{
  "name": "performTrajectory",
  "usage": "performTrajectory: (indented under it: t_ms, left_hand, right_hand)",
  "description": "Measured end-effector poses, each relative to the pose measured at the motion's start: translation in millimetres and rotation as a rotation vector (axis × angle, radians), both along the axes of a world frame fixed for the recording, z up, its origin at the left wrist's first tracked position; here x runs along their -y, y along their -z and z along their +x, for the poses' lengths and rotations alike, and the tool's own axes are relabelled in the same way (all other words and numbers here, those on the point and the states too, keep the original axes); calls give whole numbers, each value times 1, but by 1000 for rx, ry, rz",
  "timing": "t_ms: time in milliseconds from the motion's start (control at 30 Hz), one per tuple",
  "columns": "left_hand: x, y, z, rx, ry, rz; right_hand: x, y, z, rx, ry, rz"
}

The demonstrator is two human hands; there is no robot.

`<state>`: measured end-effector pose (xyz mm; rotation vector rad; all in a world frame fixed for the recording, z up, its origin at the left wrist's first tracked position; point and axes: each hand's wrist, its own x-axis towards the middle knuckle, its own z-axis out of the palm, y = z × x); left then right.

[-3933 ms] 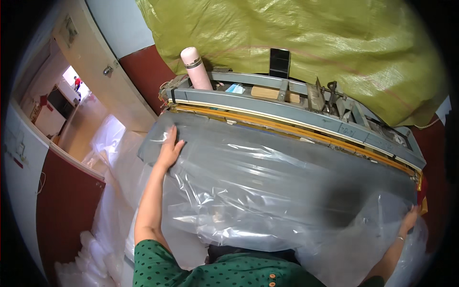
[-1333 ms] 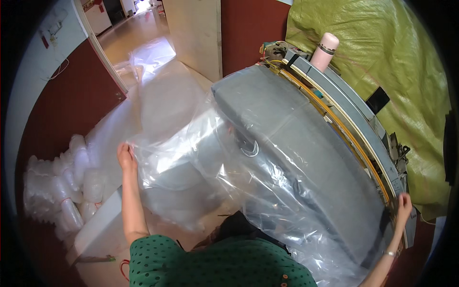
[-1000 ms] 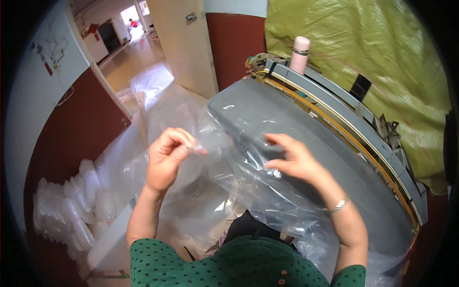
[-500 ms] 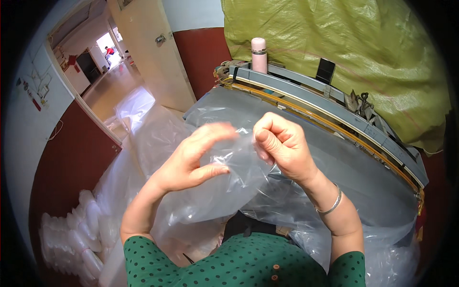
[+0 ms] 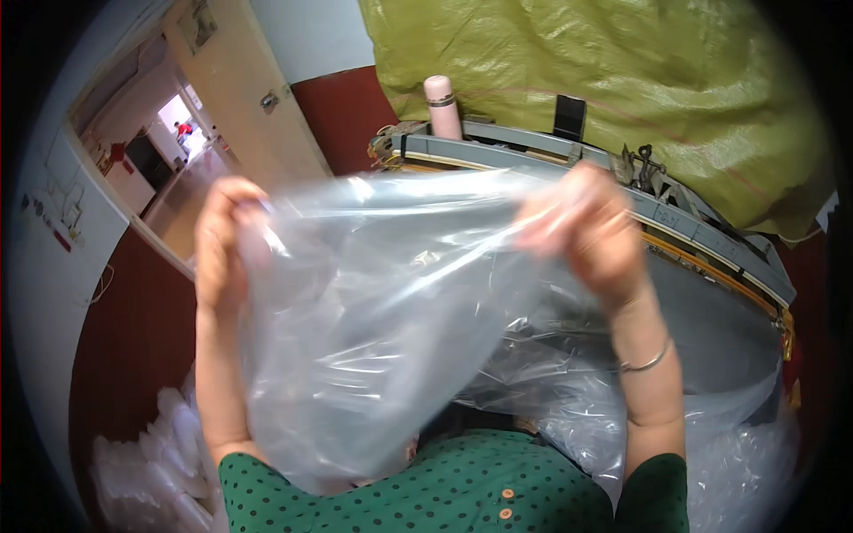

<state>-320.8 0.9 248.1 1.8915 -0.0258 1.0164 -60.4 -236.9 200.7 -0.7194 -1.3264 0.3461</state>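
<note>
A large sheet of clear plastic film [image 5: 382, 293] hangs stretched between my raised hands, its upper edge pulled nearly level. My left hand [image 5: 224, 244] is closed on the film's upper left corner. At the other end my right hand [image 5: 591, 226], blurred by motion and wearing a bracelet at the wrist, grips the upper right part. The film drapes down toward my lap and hides part of the bench behind it. More clear film [image 5: 720, 355] lies over the dark work surface to the right.
Behind the film runs a long grey metal bar machine [image 5: 711, 235] with a yellow strip. A pink thermos [image 5: 442, 108], a black phone [image 5: 569, 118] and metal clamps [image 5: 644, 164] stand along it. Bundled plastic rolls [image 5: 160, 462] lie at lower left, below an open door [image 5: 249, 80].
My hands have spread apart and risen, the left going left and the right going right. The film has come up with them and is now stretched between them.
</note>
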Motion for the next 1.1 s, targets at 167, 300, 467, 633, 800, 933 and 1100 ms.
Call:
performTrajectory:
  t_ms: [167,300,467,633,800,933,1100]
  left_hand:
    - [24,71,20,-1021,324,401]
    - [-76,49,-27,-1031,-929,280]
    - [-116,-76,-169,475,-1462,690]
    - [-75,19,-256,298,-1369,898]
    - [-61,286,-338,-1564,-1064,34]
    - [-45,321,-311,-1989,-701,-132]
    - [-71,203,-183,-2030,-547,398]
  right_hand:
    - [41,-72,43,-288,-337,210]
    - [21,-90,63,555,412,-70]
    - [-14,-72,109,976,1484,-48]
    - [23,-54,79,916,1486,571]
    - [50,75,54,1352,426,-799]
    - [115,83,75,1281,530,-818]
    - [178,69,60,1381,722,-846]
